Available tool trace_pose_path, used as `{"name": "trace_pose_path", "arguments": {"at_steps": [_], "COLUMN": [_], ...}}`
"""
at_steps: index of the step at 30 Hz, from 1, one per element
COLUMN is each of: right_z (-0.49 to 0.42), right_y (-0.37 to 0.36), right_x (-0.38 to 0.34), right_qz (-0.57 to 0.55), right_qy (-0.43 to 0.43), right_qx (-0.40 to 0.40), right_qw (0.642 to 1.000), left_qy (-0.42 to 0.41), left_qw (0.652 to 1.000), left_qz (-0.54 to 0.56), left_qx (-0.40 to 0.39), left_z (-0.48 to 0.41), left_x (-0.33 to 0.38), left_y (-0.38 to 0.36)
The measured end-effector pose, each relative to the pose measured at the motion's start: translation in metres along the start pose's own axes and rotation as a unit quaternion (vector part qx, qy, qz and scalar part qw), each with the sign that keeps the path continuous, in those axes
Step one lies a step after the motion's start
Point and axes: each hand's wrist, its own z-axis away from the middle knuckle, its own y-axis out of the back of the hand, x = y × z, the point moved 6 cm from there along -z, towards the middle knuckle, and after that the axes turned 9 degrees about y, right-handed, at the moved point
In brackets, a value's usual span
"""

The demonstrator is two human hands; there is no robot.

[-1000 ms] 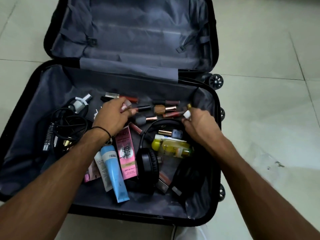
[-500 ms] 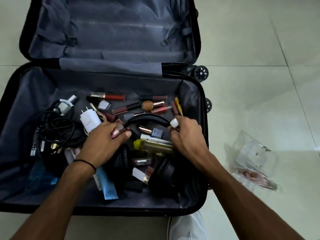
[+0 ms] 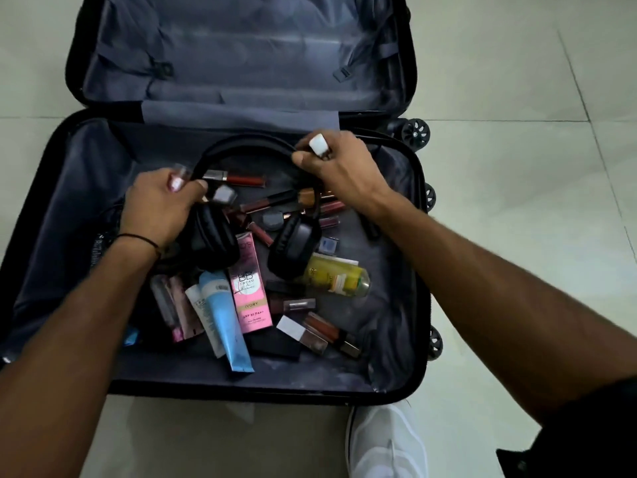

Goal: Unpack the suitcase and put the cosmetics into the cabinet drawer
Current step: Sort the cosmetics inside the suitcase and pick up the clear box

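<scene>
An open black suitcase [image 3: 418, 263] lies on the floor with several cosmetics loose inside. Black headphones [image 3: 293, 246] hang lifted above them. My left hand [image 3: 158, 208] grips the left end of the headband and also holds a small pink-capped tube [image 3: 179, 179]. At the right end of the band, my right hand [image 3: 341, 167] holds on together with a small white-capped item [image 3: 317, 145]. Below lie a pink BB cream box [image 3: 250, 288], a blue tube [image 3: 227, 322], a yellow bottle [image 3: 339, 279] and several lip glosses [image 3: 241, 179].
The suitcase lid [image 3: 241, 53] lies open flat at the far side, lined in grey. Suitcase wheels [image 3: 415, 132] stick out on the right. Black cables [image 3: 103, 232] sit at the left under my forearm. A white shoe [image 3: 386, 443] is at the near edge. Pale floor tiles surround everything.
Both hands have lifted the headphones up off the cosmetics and toward the far side of the case. The pink box and blue tube beneath are uncovered again.
</scene>
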Motion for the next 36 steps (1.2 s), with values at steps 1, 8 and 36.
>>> {"name": "trace_pose_path", "arguments": {"at_steps": [1,8,36], "right_z": [-0.003,0.041,0.108], "right_y": [-0.002,-0.008,-0.010], "right_x": [0.000,0.022,0.051], "right_qz": [-0.016,-0.053,0.234], "right_qy": [0.001,-0.051,-0.087], "right_qx": [-0.003,-0.020,-0.008], "right_qw": [1.000,0.997,0.968], "left_qy": [0.017,0.070,-0.219], "left_qw": [1.000,0.997,0.973], "left_qz": [0.007,0.015,0.043], "left_qx": [0.003,0.018,0.063], "left_z": [-0.005,-0.023,0.106], "left_x": [-0.007,-0.044,0.032], "left_y": [0.004,0.024,-0.026]}}
